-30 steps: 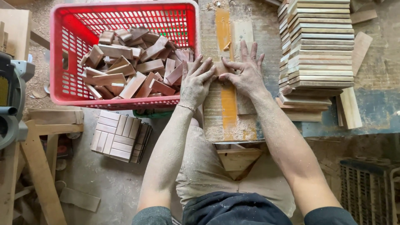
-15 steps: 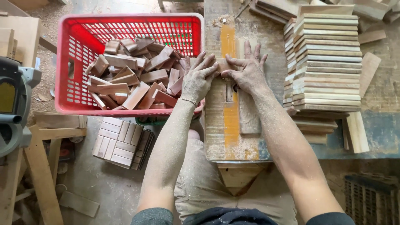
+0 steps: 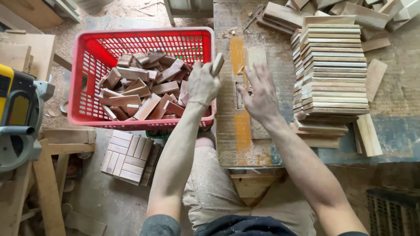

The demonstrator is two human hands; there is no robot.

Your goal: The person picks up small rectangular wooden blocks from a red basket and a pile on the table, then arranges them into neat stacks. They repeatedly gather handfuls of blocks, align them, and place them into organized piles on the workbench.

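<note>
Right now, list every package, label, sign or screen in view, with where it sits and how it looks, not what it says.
No labels, signs or screens show.
Red plastic crate: on the floor left of the workbench, rectangular, mesh-walled, holding loose brown wood blocks.
Left hand: over the crate's right rim, gripping a small pale wood block.
Right hand: open, over the bench.

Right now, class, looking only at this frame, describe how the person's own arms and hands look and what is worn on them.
Both forearms are bare, with no gloves, watch or rings visible. The left hand and right hand look dusted with pale sawdust. Dark short sleeves show at the bottom edge, above dusty beige trousers.
</note>
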